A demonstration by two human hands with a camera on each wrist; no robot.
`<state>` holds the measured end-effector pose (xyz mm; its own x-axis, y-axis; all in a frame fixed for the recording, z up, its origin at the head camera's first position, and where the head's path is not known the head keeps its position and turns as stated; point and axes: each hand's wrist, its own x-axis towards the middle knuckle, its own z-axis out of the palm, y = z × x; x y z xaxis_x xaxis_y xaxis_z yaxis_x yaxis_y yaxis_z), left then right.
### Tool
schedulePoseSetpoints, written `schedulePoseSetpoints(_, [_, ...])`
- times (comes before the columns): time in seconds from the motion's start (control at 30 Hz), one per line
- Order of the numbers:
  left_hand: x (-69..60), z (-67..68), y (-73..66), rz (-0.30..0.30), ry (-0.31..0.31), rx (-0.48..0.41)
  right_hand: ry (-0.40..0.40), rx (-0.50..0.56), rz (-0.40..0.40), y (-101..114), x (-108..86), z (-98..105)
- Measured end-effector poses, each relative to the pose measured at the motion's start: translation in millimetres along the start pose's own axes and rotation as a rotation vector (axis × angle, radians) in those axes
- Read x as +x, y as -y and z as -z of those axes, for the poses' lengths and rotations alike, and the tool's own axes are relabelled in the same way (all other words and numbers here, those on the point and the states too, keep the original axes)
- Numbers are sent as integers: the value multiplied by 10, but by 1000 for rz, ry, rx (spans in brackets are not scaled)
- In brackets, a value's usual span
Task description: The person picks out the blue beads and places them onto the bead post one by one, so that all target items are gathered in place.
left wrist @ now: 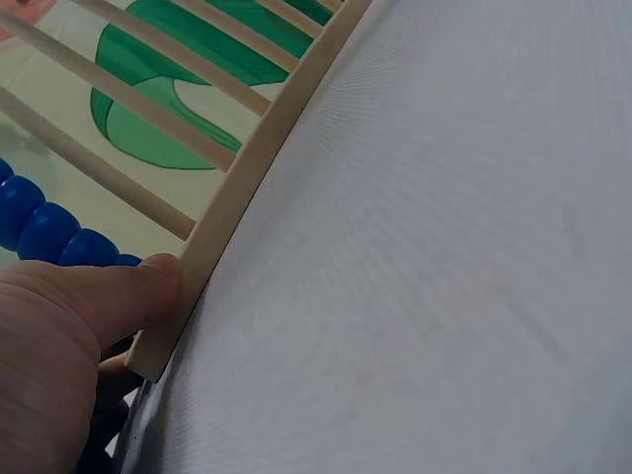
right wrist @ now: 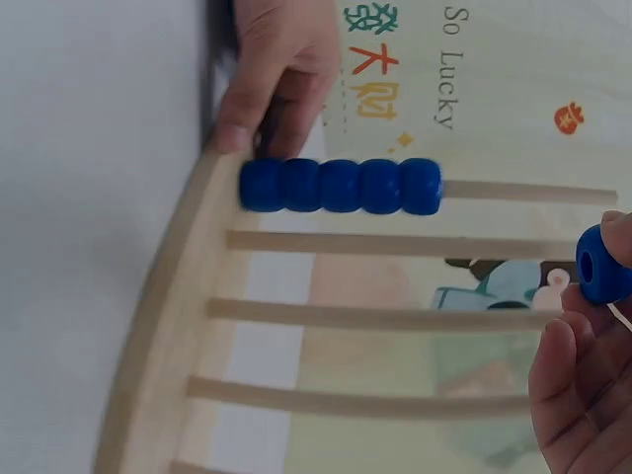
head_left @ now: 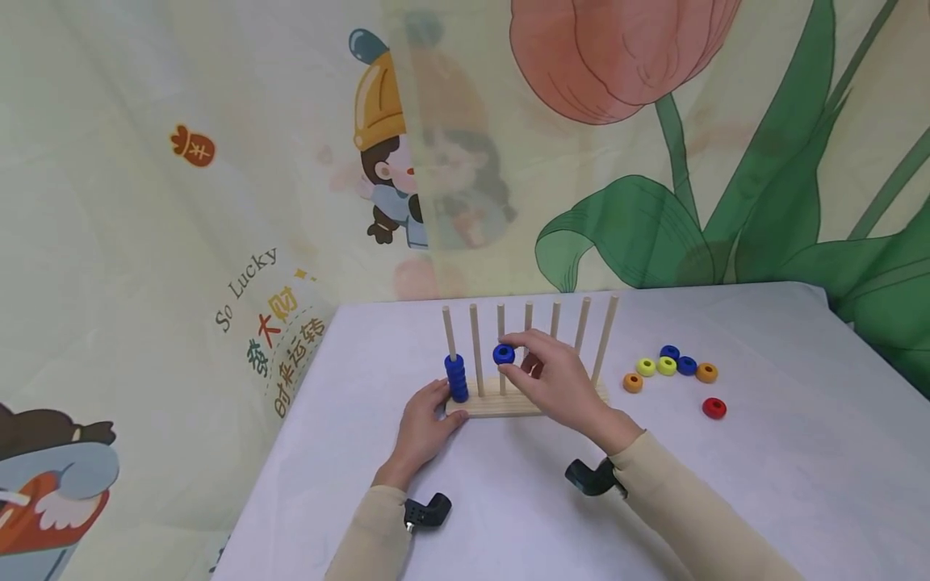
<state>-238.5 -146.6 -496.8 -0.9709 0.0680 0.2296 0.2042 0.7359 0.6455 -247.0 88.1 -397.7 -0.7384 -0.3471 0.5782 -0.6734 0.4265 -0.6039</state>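
A wooden rack (head_left: 501,406) with seven upright pegs stands on the table; its leftmost peg carries a stack of several blue beads (head_left: 456,379). My left hand (head_left: 423,424) grips the rack's left end, thumb on the front edge of the base, as the left wrist view also shows at the base (left wrist: 227,197). My right hand (head_left: 555,383) pinches one blue bead (head_left: 504,354) between thumb and fingers, in front of the third peg from the left in the head view. In the right wrist view the held bead (right wrist: 600,267) is near the peg tips, off the pegs.
Right of the rack lie loose beads: two blue, two yellow (head_left: 666,366), two orange (head_left: 633,382) and one red (head_left: 714,408). A white cloth covers the table (head_left: 508,500). Behind it hangs a printed curtain (head_left: 465,266) with a large tulip and cartoon figures.
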Motion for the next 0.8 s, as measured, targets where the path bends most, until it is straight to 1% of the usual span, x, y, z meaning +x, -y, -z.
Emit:
schedulePoseSetpoints(0.13, [-11,-3,28,-13,-7,-10,-11,33,71,102,158,-34])
schedulePoseSetpoints(0.23, [-13,-12,37,-31,-10,-18,-18,58,105,192,254,-43])
schedulePoseSetpoints(0.37, [-7,-14,24,-46,-11,-9,-24,83,116,295,338,-51])
schedulePoseSetpoints(0.47, [-3,-1,6,-43,-8,-3,-24,93,116,345,382,-70])
schedulePoseSetpoints(0.63, [4,28,-5,-41,-6,2,-12,81,132,380,444,-112])
schedulePoseSetpoints(0.8, [4,39,6,-41,-3,1,-8,73,131,414,507,-110])
